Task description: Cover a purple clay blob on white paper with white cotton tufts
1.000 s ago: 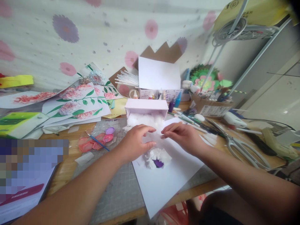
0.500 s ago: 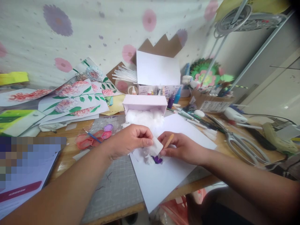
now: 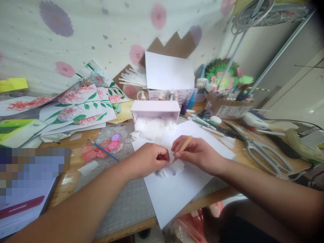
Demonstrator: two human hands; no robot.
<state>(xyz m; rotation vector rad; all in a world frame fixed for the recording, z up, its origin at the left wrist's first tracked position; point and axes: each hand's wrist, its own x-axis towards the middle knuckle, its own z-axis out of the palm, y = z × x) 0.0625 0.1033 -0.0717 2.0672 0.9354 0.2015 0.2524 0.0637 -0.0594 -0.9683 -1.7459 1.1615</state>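
Head view: crumpled white paper (image 3: 173, 169) lies on a large white sheet (image 3: 177, 199), just below both hands in the frame, on the side toward the person's body. Left hand (image 3: 151, 158) comes in from the left with fingers curled and grip narrow, fingertips at the paper's upper-left edge; cannot tell whether they pinch any of it, contact partly hidden. Right hand (image 3: 197, 154) has its grip closed about a wooden stick (image 3: 186, 143), held like a pencil. Key relation: from the right grip, the paper lies down and to the left; the stick's long axis slants the same way, tan end up and right, far end down and left toward the paper. Whether that end touches: too small to tell. From the left grip, the paper lies down and slightly right. Left hand judged marginally nearer, though both sets of fingertips almost meet above it. Paper's own long axis: roughly left to right, outline ragged. Beyond the hands, a white tissue pile (image 3: 154, 127) spills from the front of a pale box (image 3: 155, 106). Grey mat (image 3: 126, 202) lies under the sheet, on the wooden counter (image 3: 71, 162).
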